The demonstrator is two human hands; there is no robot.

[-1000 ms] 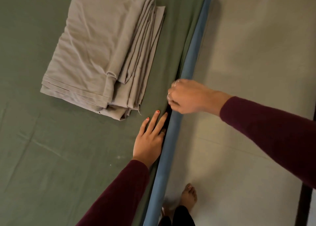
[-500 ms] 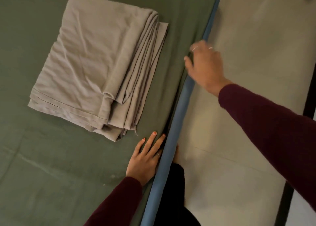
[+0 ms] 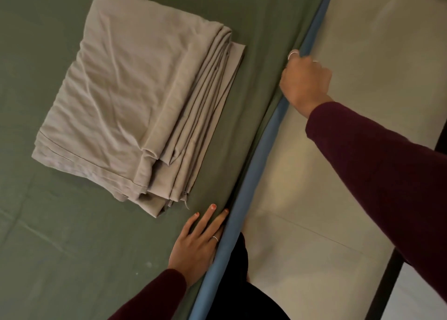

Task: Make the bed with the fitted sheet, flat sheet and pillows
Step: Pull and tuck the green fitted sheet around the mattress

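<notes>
Creased green fitted sheet (image 3: 72, 259): left hand (image 3: 197, 244) flat on it, right hand (image 3: 305, 82) gripping its edge.

Right hand (image 3: 305, 82) fingertips hidden behind blue edge (image 3: 244, 189).

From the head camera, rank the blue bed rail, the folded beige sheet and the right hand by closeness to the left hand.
1. Blue bed rail: touching the left hand along its right side.
2. Folded beige sheet: on the green sheet, just up-left of the fingertips.
3. Right hand: farther up the rail, curled over it.
</notes>
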